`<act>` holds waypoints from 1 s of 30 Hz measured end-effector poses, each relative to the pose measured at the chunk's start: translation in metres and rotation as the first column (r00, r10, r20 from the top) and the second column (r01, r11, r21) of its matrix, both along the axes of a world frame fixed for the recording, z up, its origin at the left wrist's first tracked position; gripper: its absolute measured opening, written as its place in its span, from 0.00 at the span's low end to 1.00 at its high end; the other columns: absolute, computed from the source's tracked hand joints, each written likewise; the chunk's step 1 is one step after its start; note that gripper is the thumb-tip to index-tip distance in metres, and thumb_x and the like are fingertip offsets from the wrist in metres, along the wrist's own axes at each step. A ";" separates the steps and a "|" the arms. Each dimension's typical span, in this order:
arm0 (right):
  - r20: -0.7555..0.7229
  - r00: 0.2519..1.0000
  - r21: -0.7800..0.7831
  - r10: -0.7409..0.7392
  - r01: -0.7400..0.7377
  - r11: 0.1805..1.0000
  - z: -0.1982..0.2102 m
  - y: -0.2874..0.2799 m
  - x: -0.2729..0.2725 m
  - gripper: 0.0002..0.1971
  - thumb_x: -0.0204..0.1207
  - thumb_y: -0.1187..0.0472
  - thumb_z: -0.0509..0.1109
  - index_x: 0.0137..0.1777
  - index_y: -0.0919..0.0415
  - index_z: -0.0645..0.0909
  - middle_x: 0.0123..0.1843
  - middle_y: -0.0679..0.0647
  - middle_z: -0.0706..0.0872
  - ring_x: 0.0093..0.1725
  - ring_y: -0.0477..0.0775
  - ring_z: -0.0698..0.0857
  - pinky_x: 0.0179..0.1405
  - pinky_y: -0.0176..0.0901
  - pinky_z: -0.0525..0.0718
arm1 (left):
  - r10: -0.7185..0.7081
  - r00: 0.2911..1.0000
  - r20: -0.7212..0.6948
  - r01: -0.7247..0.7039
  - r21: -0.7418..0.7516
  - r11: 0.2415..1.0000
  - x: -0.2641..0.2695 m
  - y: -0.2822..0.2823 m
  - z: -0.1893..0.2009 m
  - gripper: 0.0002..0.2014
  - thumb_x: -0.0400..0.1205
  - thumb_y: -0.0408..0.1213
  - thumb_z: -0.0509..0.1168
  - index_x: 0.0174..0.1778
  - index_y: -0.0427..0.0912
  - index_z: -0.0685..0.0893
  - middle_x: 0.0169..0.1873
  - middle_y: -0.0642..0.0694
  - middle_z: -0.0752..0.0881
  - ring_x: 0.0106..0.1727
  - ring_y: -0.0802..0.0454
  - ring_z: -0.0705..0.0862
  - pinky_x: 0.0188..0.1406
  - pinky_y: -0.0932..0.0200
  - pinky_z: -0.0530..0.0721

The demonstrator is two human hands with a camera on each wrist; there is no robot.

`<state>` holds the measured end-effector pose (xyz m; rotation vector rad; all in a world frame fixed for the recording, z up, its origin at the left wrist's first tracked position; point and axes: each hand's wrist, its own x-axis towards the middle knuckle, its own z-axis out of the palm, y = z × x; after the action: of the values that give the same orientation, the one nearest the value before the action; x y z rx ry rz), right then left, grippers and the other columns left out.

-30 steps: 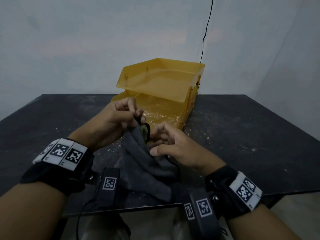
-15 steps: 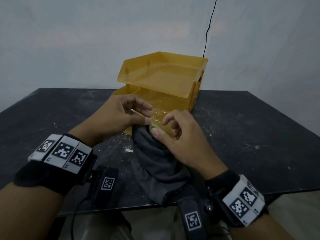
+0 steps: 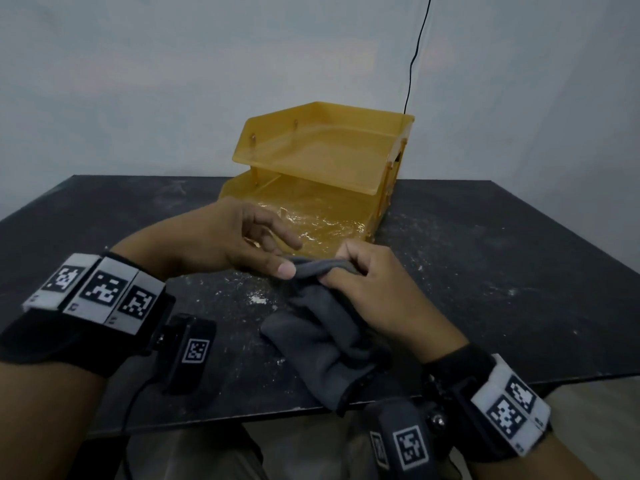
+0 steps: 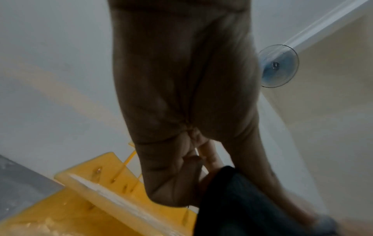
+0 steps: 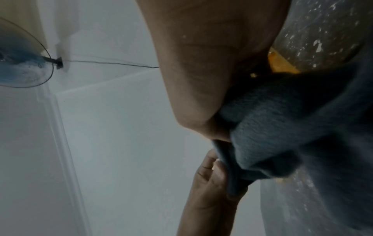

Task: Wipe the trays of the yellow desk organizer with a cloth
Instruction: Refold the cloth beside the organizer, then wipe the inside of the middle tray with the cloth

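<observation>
A yellow two-tier desk organizer (image 3: 322, 168) stands at the back middle of the black table (image 3: 485, 271); its lower tray floor (image 3: 325, 223) glistens wet. A dark grey cloth (image 3: 322, 327) hangs between my hands just in front of the lower tray, its lower part bunched on the table. My left hand (image 3: 270, 258) pinches the cloth's top edge between thumb and fingers. My right hand (image 3: 349, 268) grips the same edge a little to the right. In the right wrist view the cloth (image 5: 286, 121) is bunched under my palm, and in the left wrist view the organizer (image 4: 96, 196) lies below my fingers.
The table is speckled with pale crumbs and dust (image 3: 258, 299), most of them around the organizer's front. A thin black cable (image 3: 415, 53) hangs down the white wall behind the organizer. The table's near edge (image 3: 207, 419) runs just under my wrists.
My hands have drawn apart along the cloth's top edge, stretching it into a short band. The view has shifted so the organizer sits higher and farther back.
</observation>
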<state>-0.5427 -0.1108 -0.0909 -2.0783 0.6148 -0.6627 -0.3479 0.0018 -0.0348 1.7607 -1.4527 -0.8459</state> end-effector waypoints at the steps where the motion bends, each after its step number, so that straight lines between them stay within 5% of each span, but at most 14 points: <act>1: -0.040 0.999 0.073 0.017 -0.014 0.997 0.004 0.000 0.000 0.15 0.75 0.58 0.76 0.33 0.58 0.74 0.29 0.48 0.76 0.30 0.45 0.74 0.32 0.46 0.71 | -0.011 1.000 0.014 0.011 0.016 1.000 0.001 -0.001 0.000 0.17 0.69 0.36 0.81 0.53 0.44 0.90 0.41 0.41 0.93 0.43 0.47 0.92 0.44 0.59 0.89; 4: 0.027 1.000 0.378 -0.015 0.003 0.926 0.008 0.004 0.001 0.17 0.73 0.63 0.79 0.30 0.53 0.73 0.27 0.49 0.78 0.28 0.47 0.77 0.29 0.42 0.73 | 0.031 0.997 0.076 -0.029 -0.039 0.999 0.002 -0.008 -0.006 0.14 0.70 0.36 0.80 0.51 0.42 0.90 0.39 0.42 0.93 0.43 0.43 0.92 0.52 0.46 0.90; 6: 0.181 0.972 0.582 -0.151 0.018 0.813 0.013 0.008 0.003 0.16 0.71 0.65 0.80 0.35 0.54 0.74 0.30 0.52 0.82 0.30 0.50 0.82 0.29 0.45 0.80 | 0.099 0.982 0.162 -0.088 -0.072 0.994 0.006 -0.014 -0.014 0.14 0.70 0.37 0.81 0.51 0.48 0.90 0.42 0.46 0.92 0.42 0.47 0.91 0.51 0.48 0.90; 9: 0.294 0.877 0.689 -0.379 0.080 0.720 0.022 0.007 0.005 0.15 0.69 0.66 0.83 0.43 0.58 0.77 0.42 0.59 0.90 0.37 0.56 0.89 0.36 0.51 0.90 | 0.437 0.859 0.267 -0.386 -0.226 0.895 0.023 -0.030 -0.025 0.15 0.74 0.38 0.78 0.55 0.54 0.86 0.53 0.50 0.87 0.47 0.51 0.87 0.45 0.53 0.87; 12: 0.275 0.824 0.375 -0.495 0.382 0.844 0.025 0.007 0.016 0.09 0.71 0.64 0.80 0.47 0.54 0.85 0.45 0.50 0.91 0.41 0.47 0.90 0.38 0.44 0.91 | 0.604 0.684 0.409 -0.562 -0.232 0.794 0.045 -0.046 -0.031 0.19 0.78 0.36 0.70 0.62 0.59 0.79 0.67 0.40 0.72 0.63 0.37 0.78 0.62 0.43 0.80; 14: 0.231 0.840 0.055 -0.492 0.493 0.868 0.024 0.011 0.028 0.13 0.75 0.66 0.74 0.56 0.48 0.86 0.51 0.45 0.90 0.48 0.42 0.88 0.40 0.30 0.85 | 0.592 0.666 0.454 -0.584 -0.176 0.793 0.055 -0.053 -0.032 0.23 0.80 0.32 0.65 0.68 0.59 0.77 0.71 0.37 0.65 0.68 0.32 0.73 0.70 0.39 0.76; 15: 0.176 0.863 -0.052 -0.473 0.488 0.871 0.022 0.013 0.036 0.19 0.78 0.68 0.71 0.65 0.50 0.84 0.60 0.46 0.88 0.57 0.43 0.87 0.45 0.23 0.80 | 0.590 0.678 0.440 -0.580 -0.173 0.796 0.060 -0.057 -0.033 0.24 0.80 0.30 0.63 0.70 0.57 0.76 0.72 0.36 0.65 0.66 0.34 0.76 0.65 0.42 0.80; 17: 0.011 0.911 -0.169 -0.411 0.407 0.898 0.014 0.014 0.054 0.28 0.82 0.70 0.64 0.82 0.55 0.71 0.76 0.50 0.78 0.73 0.50 0.78 0.61 0.26 0.76 | 0.584 0.707 0.398 -0.553 -0.202 0.808 0.068 -0.061 -0.035 0.28 0.80 0.26 0.60 0.76 0.50 0.73 0.71 0.36 0.72 0.46 0.46 0.84 0.38 0.57 0.83; 19: -0.173 0.918 -0.254 -0.358 0.309 0.916 0.005 0.016 0.070 0.32 0.84 0.63 0.61 0.87 0.59 0.57 0.82 0.55 0.69 0.79 0.56 0.68 0.74 0.44 0.73 | 0.582 0.717 0.384 -0.535 -0.232 0.813 0.075 -0.063 -0.038 0.29 0.79 0.23 0.60 0.77 0.47 0.72 0.67 0.38 0.79 0.34 0.57 0.80 0.25 0.65 0.73; 21: -0.279 0.890 -0.327 -0.360 0.265 0.907 -0.001 0.013 0.079 0.33 0.85 0.56 0.59 0.88 0.60 0.53 0.83 0.57 0.66 0.82 0.59 0.63 0.79 0.53 0.67 | 0.601 0.709 0.370 -0.542 -0.259 0.799 0.084 -0.061 -0.037 0.29 0.77 0.22 0.61 0.74 0.48 0.76 0.66 0.40 0.82 0.37 0.56 0.80 0.27 0.68 0.72; 23: -0.291 0.885 -0.377 -0.363 0.243 0.894 -0.001 0.008 0.085 0.32 0.84 0.57 0.60 0.87 0.60 0.57 0.81 0.58 0.69 0.79 0.60 0.67 0.77 0.54 0.70 | 0.623 0.702 0.344 -0.551 -0.293 0.782 0.092 -0.056 -0.036 0.27 0.76 0.22 0.62 0.70 0.49 0.81 0.60 0.41 0.86 0.43 0.51 0.84 0.30 0.67 0.77; 27: -0.269 0.943 -0.367 -0.198 0.089 0.926 0.004 0.005 0.093 0.27 0.81 0.69 0.62 0.80 0.56 0.70 0.68 0.55 0.82 0.57 0.55 0.79 0.49 0.49 0.80 | 0.638 0.724 0.263 -0.563 -0.309 0.767 0.094 -0.048 -0.034 0.24 0.76 0.22 0.64 0.68 0.43 0.83 0.49 0.42 0.90 0.46 0.48 0.87 0.43 0.56 0.86; 30: -0.151 0.977 -0.282 -0.150 0.103 0.954 0.006 0.005 0.088 0.31 0.78 0.75 0.63 0.80 0.51 0.74 0.72 0.52 0.82 0.66 0.54 0.82 0.58 0.46 0.85 | 0.639 0.730 0.243 -0.576 -0.284 0.767 0.093 -0.045 -0.032 0.23 0.74 0.22 0.64 0.64 0.42 0.86 0.47 0.43 0.91 0.46 0.49 0.89 0.43 0.57 0.88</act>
<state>-0.4544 -0.1058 -0.0849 -2.3857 0.7977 -0.6775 -0.2548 -0.0435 -0.0666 2.1059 -0.9704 -0.0574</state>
